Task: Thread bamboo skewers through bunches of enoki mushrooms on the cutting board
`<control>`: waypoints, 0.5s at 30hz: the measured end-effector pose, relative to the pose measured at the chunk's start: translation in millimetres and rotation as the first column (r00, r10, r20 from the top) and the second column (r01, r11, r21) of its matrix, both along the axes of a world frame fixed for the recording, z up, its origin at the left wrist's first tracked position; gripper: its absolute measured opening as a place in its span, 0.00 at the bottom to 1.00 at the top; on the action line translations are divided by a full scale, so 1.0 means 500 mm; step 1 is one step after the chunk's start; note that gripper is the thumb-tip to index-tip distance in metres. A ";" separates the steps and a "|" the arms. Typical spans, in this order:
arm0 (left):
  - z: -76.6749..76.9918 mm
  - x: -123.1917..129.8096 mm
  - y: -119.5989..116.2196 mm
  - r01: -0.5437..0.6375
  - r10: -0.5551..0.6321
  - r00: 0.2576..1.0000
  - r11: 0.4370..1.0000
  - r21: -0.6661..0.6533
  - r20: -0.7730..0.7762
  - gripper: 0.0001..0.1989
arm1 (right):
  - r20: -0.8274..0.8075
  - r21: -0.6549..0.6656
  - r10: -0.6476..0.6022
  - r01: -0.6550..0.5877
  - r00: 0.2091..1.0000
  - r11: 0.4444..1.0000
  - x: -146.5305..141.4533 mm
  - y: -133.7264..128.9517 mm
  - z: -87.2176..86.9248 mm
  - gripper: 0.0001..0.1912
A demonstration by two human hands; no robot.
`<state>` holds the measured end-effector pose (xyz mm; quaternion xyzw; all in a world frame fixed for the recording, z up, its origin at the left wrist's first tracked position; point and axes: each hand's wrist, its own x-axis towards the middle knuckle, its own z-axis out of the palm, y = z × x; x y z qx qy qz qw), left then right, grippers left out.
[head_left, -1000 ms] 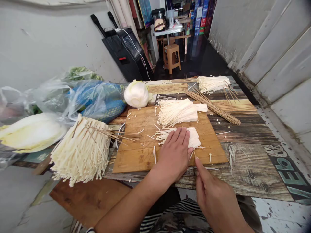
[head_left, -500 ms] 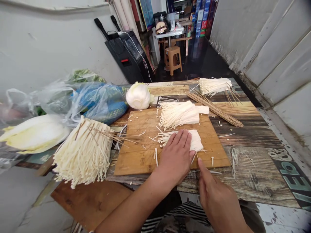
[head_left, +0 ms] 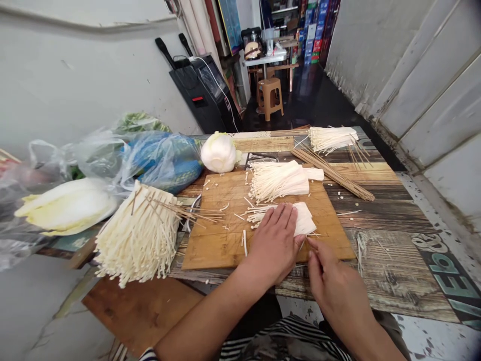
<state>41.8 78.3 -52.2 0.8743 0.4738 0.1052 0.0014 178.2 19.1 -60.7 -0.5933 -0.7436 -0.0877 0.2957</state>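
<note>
My left hand (head_left: 273, 240) lies flat, palm down, on a bunch of enoki mushrooms (head_left: 305, 220) on the wooden cutting board (head_left: 218, 245). Close to the bunch's near right edge, my right hand (head_left: 330, 271) has its fingers pinched together; whatever is between them is too small and hidden to name. Another enoki bunch (head_left: 280, 179) rests just beyond on the board. A larger skewered pile of enoki (head_left: 139, 235) sits at the board's left, its sticks reaching over the board edge.
Loose bamboo skewers (head_left: 334, 175) lie right of the board, with more skewered enoki (head_left: 332, 139) behind. A round white vegetable (head_left: 220, 152), a pale cabbage (head_left: 71, 205) and plastic bags (head_left: 161, 155) crowd the back left. Mushroom scraps dot the table (head_left: 394, 271).
My right hand has moved slightly, its fingertips closer to the near edge of the bunch, and the thin stick at them no longer shows clearly. My left hand stays on the bunch. The view has shifted slightly.
</note>
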 end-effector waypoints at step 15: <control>0.102 -0.037 -0.063 -0.166 0.154 0.973 0.984 0.058 0.174 0.18 | 0.310 0.255 0.028 -0.111 0.950 0.960 0.067 0.017 0.058 0.14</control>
